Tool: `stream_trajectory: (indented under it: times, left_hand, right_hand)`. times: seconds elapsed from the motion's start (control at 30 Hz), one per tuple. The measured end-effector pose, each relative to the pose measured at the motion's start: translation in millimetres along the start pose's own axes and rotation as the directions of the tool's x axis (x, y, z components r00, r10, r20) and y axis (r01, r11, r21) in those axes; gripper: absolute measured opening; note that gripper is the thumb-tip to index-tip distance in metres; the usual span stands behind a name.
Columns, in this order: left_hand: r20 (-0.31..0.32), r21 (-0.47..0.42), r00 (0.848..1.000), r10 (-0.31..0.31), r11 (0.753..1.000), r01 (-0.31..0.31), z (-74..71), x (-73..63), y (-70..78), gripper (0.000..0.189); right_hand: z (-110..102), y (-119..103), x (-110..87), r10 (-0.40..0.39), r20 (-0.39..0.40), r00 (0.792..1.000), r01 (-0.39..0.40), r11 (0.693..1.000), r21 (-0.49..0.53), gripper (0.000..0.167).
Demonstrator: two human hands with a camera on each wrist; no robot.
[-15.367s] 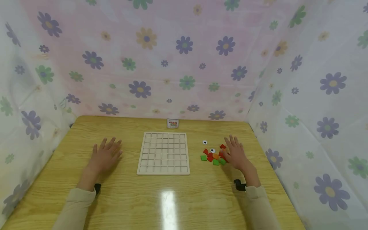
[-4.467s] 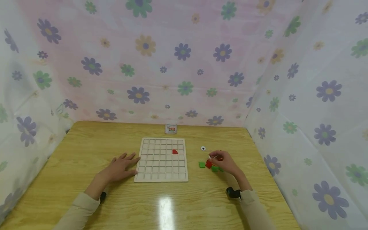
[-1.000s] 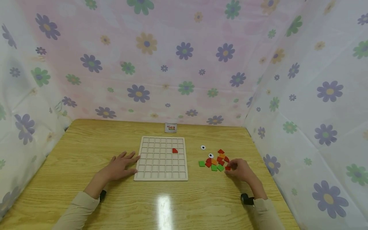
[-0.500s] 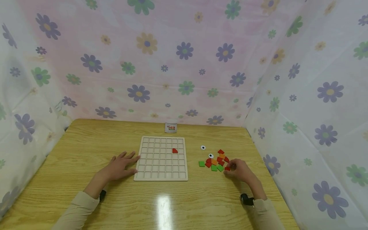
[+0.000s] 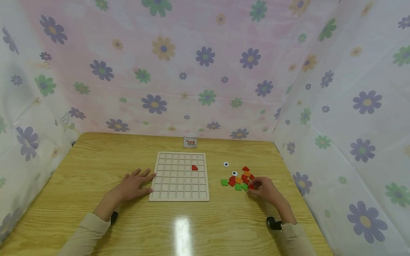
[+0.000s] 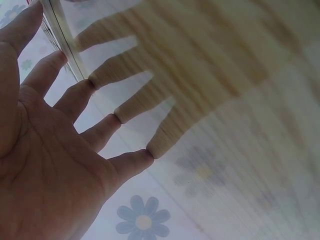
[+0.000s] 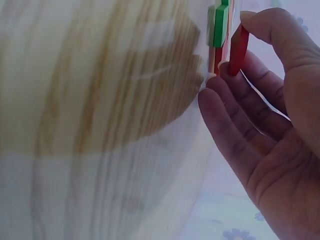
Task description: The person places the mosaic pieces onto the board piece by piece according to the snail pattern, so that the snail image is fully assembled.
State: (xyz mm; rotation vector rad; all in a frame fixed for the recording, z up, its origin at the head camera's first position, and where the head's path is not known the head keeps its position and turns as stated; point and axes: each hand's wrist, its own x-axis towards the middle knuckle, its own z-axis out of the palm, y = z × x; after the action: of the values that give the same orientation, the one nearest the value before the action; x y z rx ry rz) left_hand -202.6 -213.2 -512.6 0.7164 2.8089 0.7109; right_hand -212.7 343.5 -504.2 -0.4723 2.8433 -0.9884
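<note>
A pale wooden grid board (image 5: 173, 186) lies mid-table, with one red quarter-round tile (image 5: 194, 168) in a cell toward its right side. My left hand (image 5: 132, 186) rests on the table with fingers spread, fingertips right at the board's left edge. Right of the board, my right hand (image 5: 264, 188) pinches a red tile (image 7: 239, 50) between thumb and fingertips; its full shape is partly covered. That tile is tipped on edge in the right wrist view, beside a green tile (image 7: 220, 25). Fingers of the left hand (image 6: 65, 150) touch the tabletop in the left wrist view.
Loose red, orange (image 5: 247, 174) and green (image 5: 224, 182) tiles lie in a cluster left of my right hand. Two white eye discs, one nearer the cluster (image 5: 235, 173) and one farther back (image 5: 225, 164), lie there too. A small picture card (image 5: 190, 142) lies behind the board.
Since the earliest frame, a red quarter-round tile has come onto the board and my left hand has moved to its edge. Just now my right hand has shifted slightly left with its red tile.
</note>
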Motion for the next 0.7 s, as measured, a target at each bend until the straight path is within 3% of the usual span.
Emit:
stream_trajectory:
  times: [0.3,0.7]
  left_hand:
    - [0.004,-0.002,1.000,-0.002,1.000,0.002,-0.9,0.1,0.8,0.064]
    - [0.004,-0.003,1.000,0.002,1.000,-0.002,-1.8,-0.1,1.5,0.064]
  right_hand:
    - [6,-7,1.7,-0.033,-0.021,0.999,0.035,0.994,0.104,0.025]
    - [22,-22,10.1,-0.099,-0.067,0.993,0.106,0.988,0.114,0.028]
